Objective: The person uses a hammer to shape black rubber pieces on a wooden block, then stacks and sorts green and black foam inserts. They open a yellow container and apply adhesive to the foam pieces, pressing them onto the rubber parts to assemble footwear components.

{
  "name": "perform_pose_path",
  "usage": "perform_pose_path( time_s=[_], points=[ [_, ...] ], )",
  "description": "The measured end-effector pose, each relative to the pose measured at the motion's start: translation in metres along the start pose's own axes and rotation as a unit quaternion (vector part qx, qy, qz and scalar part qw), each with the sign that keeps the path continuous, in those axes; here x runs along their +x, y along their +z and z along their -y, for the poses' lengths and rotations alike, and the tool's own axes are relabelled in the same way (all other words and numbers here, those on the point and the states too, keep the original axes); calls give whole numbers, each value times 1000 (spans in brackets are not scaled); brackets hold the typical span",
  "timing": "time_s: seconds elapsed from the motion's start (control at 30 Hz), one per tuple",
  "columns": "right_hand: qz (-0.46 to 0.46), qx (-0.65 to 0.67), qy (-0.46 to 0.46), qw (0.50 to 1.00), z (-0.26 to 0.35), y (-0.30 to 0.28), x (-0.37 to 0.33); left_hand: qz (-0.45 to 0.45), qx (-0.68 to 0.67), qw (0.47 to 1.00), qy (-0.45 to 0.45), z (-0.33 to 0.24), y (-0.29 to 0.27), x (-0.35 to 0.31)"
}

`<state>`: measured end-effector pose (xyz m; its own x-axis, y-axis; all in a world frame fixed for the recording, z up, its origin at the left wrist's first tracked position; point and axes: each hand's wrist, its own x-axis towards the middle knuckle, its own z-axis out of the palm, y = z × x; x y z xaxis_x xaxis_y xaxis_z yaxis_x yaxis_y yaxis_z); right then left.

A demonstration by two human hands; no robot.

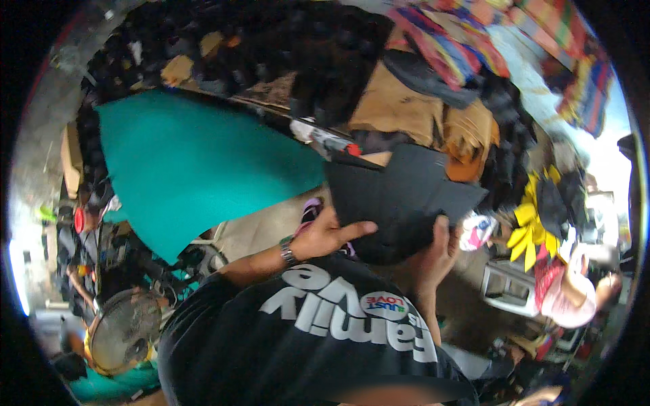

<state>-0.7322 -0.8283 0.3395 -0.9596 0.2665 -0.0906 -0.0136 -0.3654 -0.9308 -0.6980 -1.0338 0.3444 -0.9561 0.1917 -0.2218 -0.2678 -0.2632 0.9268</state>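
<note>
Because the teal sheet (189,169) lies close beside, the black sheets (399,196), held at chest height, may snag on it. Left hand (325,233) pinches their lower edge; right hand (440,254) clamps underneath; a slack grip lets sheets slide apart.

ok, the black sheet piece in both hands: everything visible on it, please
The black sheet piece is flat, thin and matte, looking like foam or stiff fabric, with straight cut edges, angular corners and a rounded lower part. More than one layer may be stacked; I cannot tell. It is held up in front of the chest, tilted. The left hand grips its lower left edge, thumb on top; the right hand holds its lower right edge. It overlaps the green sheet in view.
</note>
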Motion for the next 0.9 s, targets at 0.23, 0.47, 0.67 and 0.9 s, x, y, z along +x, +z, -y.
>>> perform_pose_path(
  time_s=[0.23, 0.47, 0.67, 0.9],
  points=[
    [-40, -195, -68, 978, -31, 35, 55, 39, -19, 992, 121, -22, -64, 58],
    [132, -408, -249, 868, -76, 120, 98, -56, -37, 982, 175, -52, -158, 95],
    [93, -141, -18, 986, -90, 204, 112, -152, -139, 977, 63, -74, -201, 115],
    [78, -175, -42, 981, -80, 214, 115, -241, -122, 948, -166, -51, -210, 141]
  ],
)
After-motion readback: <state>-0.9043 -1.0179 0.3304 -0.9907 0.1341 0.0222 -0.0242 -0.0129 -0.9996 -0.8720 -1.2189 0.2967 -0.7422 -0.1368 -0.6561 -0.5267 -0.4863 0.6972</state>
